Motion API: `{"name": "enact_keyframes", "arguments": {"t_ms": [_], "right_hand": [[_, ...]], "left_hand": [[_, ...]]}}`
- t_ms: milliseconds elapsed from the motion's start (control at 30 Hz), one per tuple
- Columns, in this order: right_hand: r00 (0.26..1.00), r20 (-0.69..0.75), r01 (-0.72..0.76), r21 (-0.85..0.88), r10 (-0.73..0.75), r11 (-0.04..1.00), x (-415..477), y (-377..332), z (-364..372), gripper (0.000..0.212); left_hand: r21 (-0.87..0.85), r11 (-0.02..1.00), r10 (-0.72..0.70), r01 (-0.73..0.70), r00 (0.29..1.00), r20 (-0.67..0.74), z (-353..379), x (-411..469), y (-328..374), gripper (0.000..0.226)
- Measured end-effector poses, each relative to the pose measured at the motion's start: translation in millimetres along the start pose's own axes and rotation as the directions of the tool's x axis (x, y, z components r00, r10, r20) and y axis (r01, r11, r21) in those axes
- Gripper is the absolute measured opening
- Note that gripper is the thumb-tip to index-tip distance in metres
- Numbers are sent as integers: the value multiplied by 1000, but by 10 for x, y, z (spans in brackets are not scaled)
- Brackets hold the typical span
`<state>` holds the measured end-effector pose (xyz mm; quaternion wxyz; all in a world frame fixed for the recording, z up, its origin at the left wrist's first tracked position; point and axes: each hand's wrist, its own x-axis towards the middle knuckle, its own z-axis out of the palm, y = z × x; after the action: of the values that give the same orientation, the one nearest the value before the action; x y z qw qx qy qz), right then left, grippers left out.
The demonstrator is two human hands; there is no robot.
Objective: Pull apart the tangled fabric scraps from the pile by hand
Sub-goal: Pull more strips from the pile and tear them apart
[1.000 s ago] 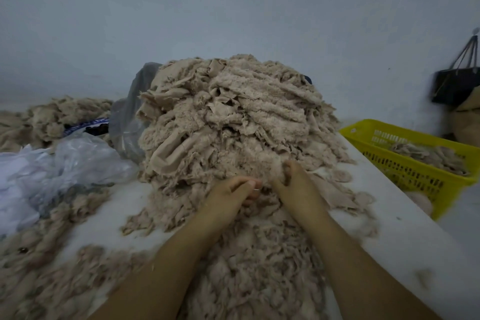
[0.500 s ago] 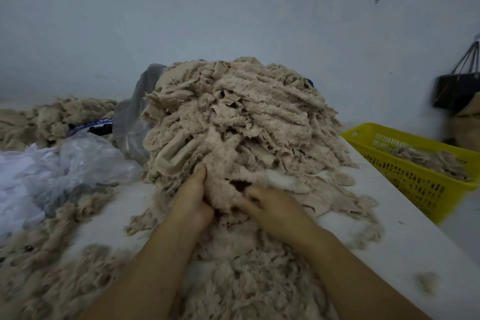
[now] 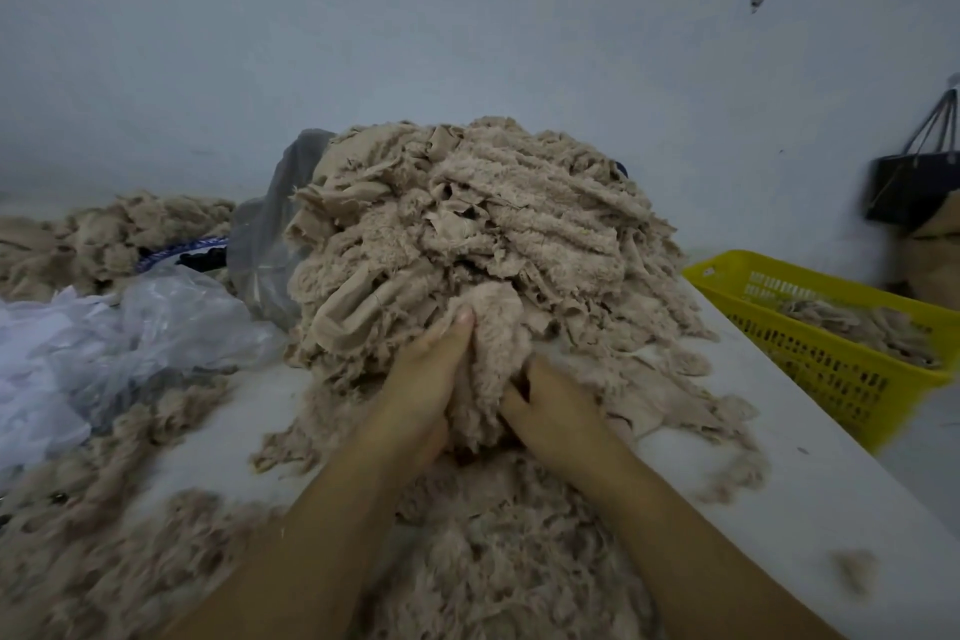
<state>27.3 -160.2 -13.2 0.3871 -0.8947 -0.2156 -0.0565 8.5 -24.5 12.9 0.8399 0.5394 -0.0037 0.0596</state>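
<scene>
A tall pile of beige fleecy fabric scraps rises in the middle of the white table. At its near foot a fluffy clump of scraps stands between my hands. My left hand lies along the clump's left side, fingers straight and pointing up the pile. My right hand grips the clump's right side, its fingertips buried in the fabric. Loosened fluffy scraps lie under and between my forearms.
A yellow plastic basket holding some scraps sits at the right table edge. Clear plastic bags lie at the left, with more scraps behind and in front of them. A dark bag hangs on the wall at right.
Both hands went from the foot of the pile up onto a fluffy clump and closed in on it. The left hand now reaches higher along it; the right has moved closer.
</scene>
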Motion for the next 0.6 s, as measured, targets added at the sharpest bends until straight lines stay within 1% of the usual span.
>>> {"name": "enact_keyframes", "arguments": {"t_ms": [33, 67, 100, 133, 200, 233, 267, 333, 400, 467, 500, 533, 567, 600], "right_hand": [[1000, -10, -13, -41, 13, 999, 11, 44, -3, 21], [999, -38, -36, -62, 34, 997, 10, 90, -37, 22], [993, -101, -74, -68, 67, 995, 25, 169, -101, 16], [975, -183, -140, -51, 128, 989, 33, 229, -187, 16], [900, -325, -303, 16, 291, 953, 41, 367, -339, 30], [866, -354, -355, 64, 354, 933, 46, 427, -384, 36], [848, -374, -375, 77, 376, 924, 53, 444, -415, 41], [854, -381, -363, 51, 354, 930, 82, 444, -421, 49], [858, -360, -383, 26, 367, 923, 79, 435, -410, 48], [842, -346, -429, 37, 414, 903, 61, 447, -407, 49], [841, -373, -414, 23, 392, 910, 41, 436, -415, 50], [852, -422, -348, -14, 310, 937, 21, 383, -416, 51], [866, -466, -228, -50, 180, 972, -1, 291, -411, 52], [886, -462, -84, -75, 40, 994, -7, 173, -391, 51]], "left_hand": [[-27, 999, 18, -19, 999, -36, 1, 4, 15, 28], [-76, 997, 28, -34, 996, -83, -26, 27, 46, 28], [-142, 989, 24, -41, 992, -121, -71, 50, 97, 30], [-213, 976, 15, -47, 989, -147, -125, 69, 156, 32], [-339, 940, -11, -51, 984, -180, -226, 80, 257, 39], [-374, 926, -29, -40, 984, -178, -251, 82, 277, 42], [-388, 921, -45, -22, 986, -163, -257, 74, 279, 45], [-376, 927, -47, -10, 989, -142, -206, 44, 280, 43], [-347, 936, 9, -60, 989, -146, -173, 34, 281, 34], [-316, 943, 67, -102, 991, -118, -167, 28, 287, 30], [-301, 949, 76, -99, 993, -90, -159, 17, 283, 27], [-287, 954, 72, -86, 996, -57, -147, 8, 269, 25], [-272, 960, 64, -67, 998, -20, -120, -9, 254, 25], [-254, 966, 60, -54, 998, 17, -94, -27, 242, 24]]}}
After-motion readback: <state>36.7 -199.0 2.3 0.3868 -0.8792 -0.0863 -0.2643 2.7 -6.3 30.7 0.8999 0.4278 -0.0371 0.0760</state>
